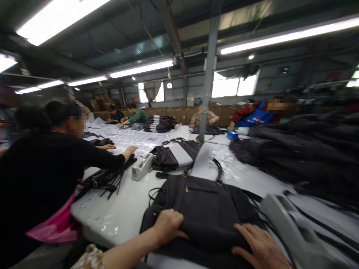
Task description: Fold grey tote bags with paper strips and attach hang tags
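Observation:
A black handbag [202,203] with two handles and a zipped front pocket lies flat on the white table in front of me. My left hand [168,226] is on its left side, fingers curled down against the bag and thumb stuck out to the right. The curled fingertips are hidden. On the bag's lower right part rests my right hand [256,243], its fingers stretched out and the thumb apart. Just right of that hand stands a grey tape dispenser [297,228].
Beyond the bag are another dark bag with a white wrap [179,155] and a smaller tape dispenser [142,167]. A large pile of dark bags [303,153] fills the right. A co-worker in black [56,168] reaches over the table at left. A metal post [209,74] rises behind.

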`<state>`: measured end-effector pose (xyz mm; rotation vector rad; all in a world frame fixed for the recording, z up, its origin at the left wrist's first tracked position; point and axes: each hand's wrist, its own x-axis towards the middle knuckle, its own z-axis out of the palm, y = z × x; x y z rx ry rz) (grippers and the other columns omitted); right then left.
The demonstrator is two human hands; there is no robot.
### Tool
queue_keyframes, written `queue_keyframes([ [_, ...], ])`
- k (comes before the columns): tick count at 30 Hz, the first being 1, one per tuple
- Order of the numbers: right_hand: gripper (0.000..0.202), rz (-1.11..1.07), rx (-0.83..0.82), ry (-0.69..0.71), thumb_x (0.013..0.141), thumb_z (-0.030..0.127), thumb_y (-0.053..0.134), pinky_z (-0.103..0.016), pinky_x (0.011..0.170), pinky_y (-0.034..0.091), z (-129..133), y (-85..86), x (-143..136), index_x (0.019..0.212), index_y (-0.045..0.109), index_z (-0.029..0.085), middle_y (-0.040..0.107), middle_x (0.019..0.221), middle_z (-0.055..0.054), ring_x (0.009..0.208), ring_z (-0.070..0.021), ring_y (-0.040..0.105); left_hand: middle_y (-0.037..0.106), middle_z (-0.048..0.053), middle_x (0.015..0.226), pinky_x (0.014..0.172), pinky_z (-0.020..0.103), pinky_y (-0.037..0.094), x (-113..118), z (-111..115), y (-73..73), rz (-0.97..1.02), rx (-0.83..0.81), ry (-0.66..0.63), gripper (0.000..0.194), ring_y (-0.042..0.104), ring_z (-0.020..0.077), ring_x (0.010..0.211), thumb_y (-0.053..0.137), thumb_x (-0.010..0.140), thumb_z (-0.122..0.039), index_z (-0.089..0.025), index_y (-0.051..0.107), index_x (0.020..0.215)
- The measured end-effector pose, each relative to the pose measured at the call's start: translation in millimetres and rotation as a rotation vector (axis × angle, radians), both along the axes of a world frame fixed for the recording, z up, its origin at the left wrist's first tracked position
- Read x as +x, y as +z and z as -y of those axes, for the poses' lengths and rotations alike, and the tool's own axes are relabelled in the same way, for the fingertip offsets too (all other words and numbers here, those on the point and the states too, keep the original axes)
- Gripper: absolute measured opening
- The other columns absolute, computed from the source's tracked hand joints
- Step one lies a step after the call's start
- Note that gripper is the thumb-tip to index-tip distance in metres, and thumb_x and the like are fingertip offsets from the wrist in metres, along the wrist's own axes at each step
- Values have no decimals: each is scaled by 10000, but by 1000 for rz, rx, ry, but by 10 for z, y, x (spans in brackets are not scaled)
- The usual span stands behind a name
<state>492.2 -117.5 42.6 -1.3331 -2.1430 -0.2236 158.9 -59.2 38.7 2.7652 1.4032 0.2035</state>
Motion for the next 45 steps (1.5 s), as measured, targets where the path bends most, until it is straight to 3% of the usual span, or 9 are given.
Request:
queue_keyframes([
  [5,151,-89,281,-302,866,254,565,-341,778,496,829,42,89,979,618,169,678,860,-75,820,-196,631,637,49,901,732,304,436,-71,14,190,-56,-112,44,371,597,232,865,597,790,-522,-208,557,985],
  [10,209,-25,187,-187,839,112,545,-335,827,494,1406,-198,-216,1024,621,173,682,972,-78,941,-186,622,585,65,1068,848,343,417,366,151,421,-142,-165,-193,662,558,265,981,696,674,-519,-242,462,1228],
  [15,296,67,116,-114,849,124,503,-396,944,446,1356,-322,-437,1128,591,168,629,1170,-100,1122,-209,556,606,78,1030,825,332,426,1023,396,495,-79,-204,-311,568,571,262,978,560,753,-616,-218,494,1152],
  [24,567,-61,-228,-173,840,284,558,-471,1058,349,1129,-551,-400,1364,404,132,495,1346,-137,1251,-265,434,621,46,917,666,293,400,1444,390,485,-127,-31,-211,215,590,214,858,469,797,-98,-207,471,982],
  [28,310,-308,-242,-161,901,306,488,-326,890,481,1138,-275,-169,1180,568,197,653,1070,-73,997,-179,596,571,30,833,675,314,396,1316,613,289,-137,169,-305,240,541,203,782,381,799,-10,-198,497,893],
  [31,425,-321,-207,-309,832,332,597,-368,925,442,1010,131,120,1232,530,205,613,1105,-94,1052,-218,557,547,21,809,650,332,396,1237,679,220,-126,261,-359,198,513,211,738,389,836,-50,-208,505,868],
  [36,676,-37,-797,-109,576,474,776,-312,788,462,530,664,411,1172,597,210,641,1024,-66,936,-246,594,526,10,784,625,330,390,1223,655,245,-101,340,-400,196,492,205,708,403,841,-47,-211,510,849],
  [41,631,-36,-1078,-11,592,595,711,-226,647,422,238,879,398,1070,656,186,649,948,-33,838,-184,590,525,10,792,626,333,384,1198,613,259,-106,333,-394,198,491,200,713,419,829,-39,-205,520,865],
  [45,596,-43,-1014,-27,583,516,757,-210,600,395,226,897,361,1069,648,189,647,928,-21,793,-164,581,553,22,841,676,328,396,1206,551,343,-124,219,-347,124,516,196,775,462,852,-109,-201,529,902],
])
